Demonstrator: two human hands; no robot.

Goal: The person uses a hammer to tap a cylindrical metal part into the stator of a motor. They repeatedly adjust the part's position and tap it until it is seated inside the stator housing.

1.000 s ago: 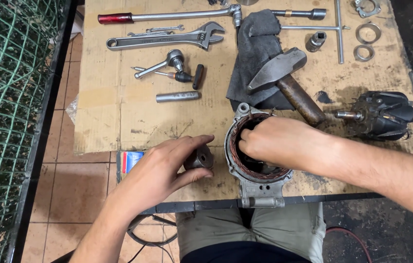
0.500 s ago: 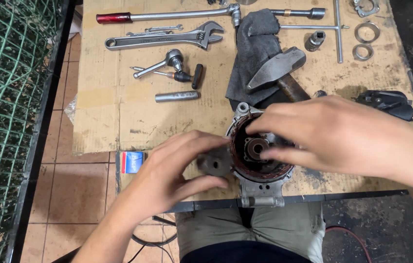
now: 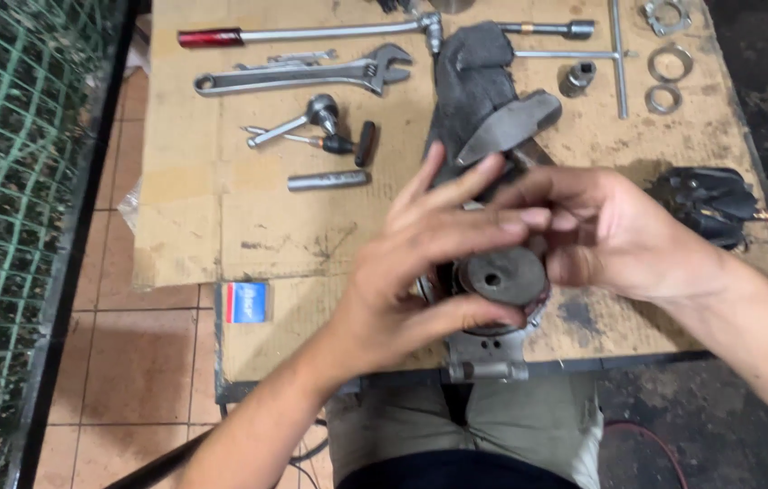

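Both my hands hold a dark, round metal part (image 3: 501, 277) with a hole in its middle, lifted above the table's near edge. My left hand (image 3: 420, 263) cups it from the left, thumb under and fingers spread over the top. My right hand (image 3: 624, 231) grips it from the right. Below them a grey metal housing (image 3: 490, 356) rests on the cardboard-covered table (image 3: 257, 226), mostly hidden by the hands.
A hammer (image 3: 510, 122) lies on a dark cloth (image 3: 472, 77) behind the hands. An adjustable wrench (image 3: 302, 80), a red-handled ratchet bar (image 3: 302, 34), a steel pin (image 3: 328, 180), metal rings (image 3: 666, 65) and a black rotor (image 3: 711, 201) lie around. Green mesh (image 3: 13, 226) at left.
Both hands have lifted the round part up out of the housing and toward the camera. The left hand moved from the table beside the housing to the part.
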